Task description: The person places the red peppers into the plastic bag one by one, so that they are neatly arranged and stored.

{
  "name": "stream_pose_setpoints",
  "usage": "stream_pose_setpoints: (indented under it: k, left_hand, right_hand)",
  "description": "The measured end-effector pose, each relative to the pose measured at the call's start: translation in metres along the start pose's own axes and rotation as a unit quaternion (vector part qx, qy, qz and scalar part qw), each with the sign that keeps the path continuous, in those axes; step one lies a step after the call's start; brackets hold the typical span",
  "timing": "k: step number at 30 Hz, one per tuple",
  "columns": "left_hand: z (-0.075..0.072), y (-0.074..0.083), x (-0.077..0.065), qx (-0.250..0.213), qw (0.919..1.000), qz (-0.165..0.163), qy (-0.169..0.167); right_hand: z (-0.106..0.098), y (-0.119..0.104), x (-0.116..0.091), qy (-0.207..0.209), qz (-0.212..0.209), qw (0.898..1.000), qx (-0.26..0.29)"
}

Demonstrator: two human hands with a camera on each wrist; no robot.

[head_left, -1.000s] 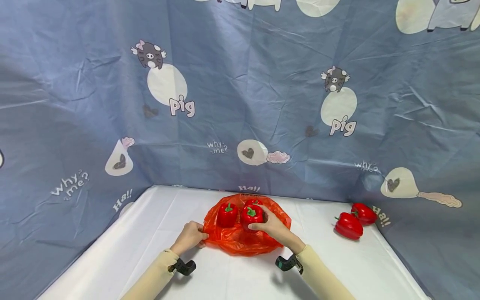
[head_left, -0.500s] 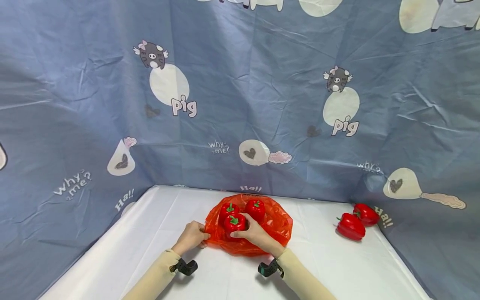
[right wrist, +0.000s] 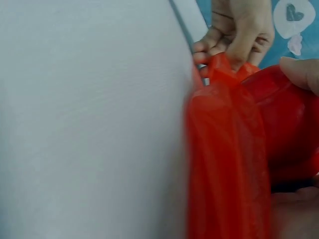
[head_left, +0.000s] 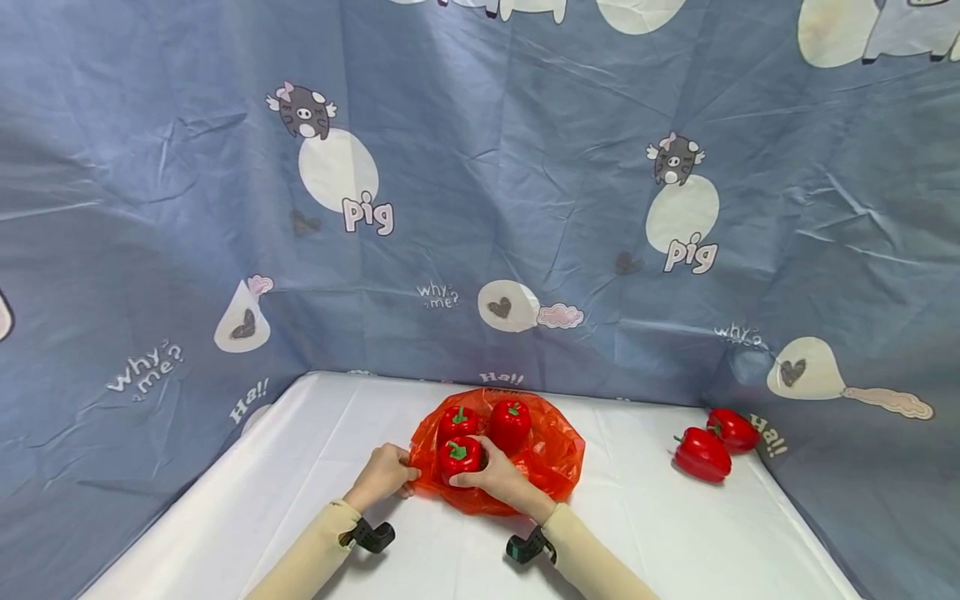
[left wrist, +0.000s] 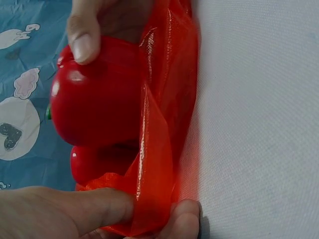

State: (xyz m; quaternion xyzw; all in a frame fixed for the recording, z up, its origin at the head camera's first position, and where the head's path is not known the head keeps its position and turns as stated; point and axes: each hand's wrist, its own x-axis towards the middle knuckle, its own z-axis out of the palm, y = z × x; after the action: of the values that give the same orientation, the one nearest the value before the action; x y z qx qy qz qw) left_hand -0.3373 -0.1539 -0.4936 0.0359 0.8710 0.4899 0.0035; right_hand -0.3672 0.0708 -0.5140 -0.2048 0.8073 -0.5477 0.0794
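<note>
A red plastic bag (head_left: 551, 467) lies spread open on the white table. My left hand (head_left: 384, 472) pinches its left edge between thumb and fingers, as the left wrist view shows up close. My right hand (head_left: 501, 477) grips a red bell pepper (left wrist: 99, 94) with a green stem, low inside the front left of the bag. Behind it in the bag stand two more red bell peppers, a left one (head_left: 458, 421) and a right one (head_left: 510, 427). In the right wrist view the bag's front wall (right wrist: 224, 159) covers part of the held pepper.
Two further red bell peppers, one nearer (head_left: 702, 455) and one behind it (head_left: 733, 430), lie together at the table's right edge. A blue printed curtain (head_left: 480, 208) rises along the back and sides of the white table (head_left: 300, 467).
My right hand has carried its bell pepper leftward and toward me, down into the front left of the bag. The bell pepper at the bag's back right now shows fully. My left hand stays put.
</note>
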Motion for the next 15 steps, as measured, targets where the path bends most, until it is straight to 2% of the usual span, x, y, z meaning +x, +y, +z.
stream_pose_setpoints:
  k: [7, 15]
  left_hand:
    - [0.0009, -0.0004, -0.0018, 0.003, 1.0000, 0.001, -0.001]
    - [0.0001, 0.0000, 0.0001, 0.001, 1.0000, 0.003, 0.002]
  right_hand:
    - [0.0032, 0.0058, -0.0018, 0.002, 0.010, 1.000, -0.002]
    - [-0.0067, -0.0014, -0.0038, -0.004, 0.028, 0.997, -0.069]
